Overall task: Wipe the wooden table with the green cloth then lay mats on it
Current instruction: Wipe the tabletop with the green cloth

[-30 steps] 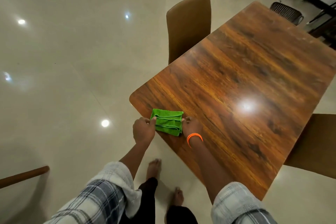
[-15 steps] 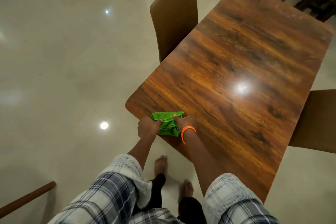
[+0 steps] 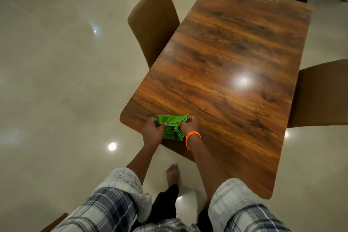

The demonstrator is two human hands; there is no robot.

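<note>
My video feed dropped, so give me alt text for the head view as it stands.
Both hands, left hand and right hand, hold a folded green cloth at the near corner of a bare wooden table. Tan chairs stand at its left side and right side, on a glossy pale floor. No mats are in view.

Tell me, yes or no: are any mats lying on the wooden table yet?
No. The wooden table bears only the green cloth, gripped by both hands at its near corner.
</note>
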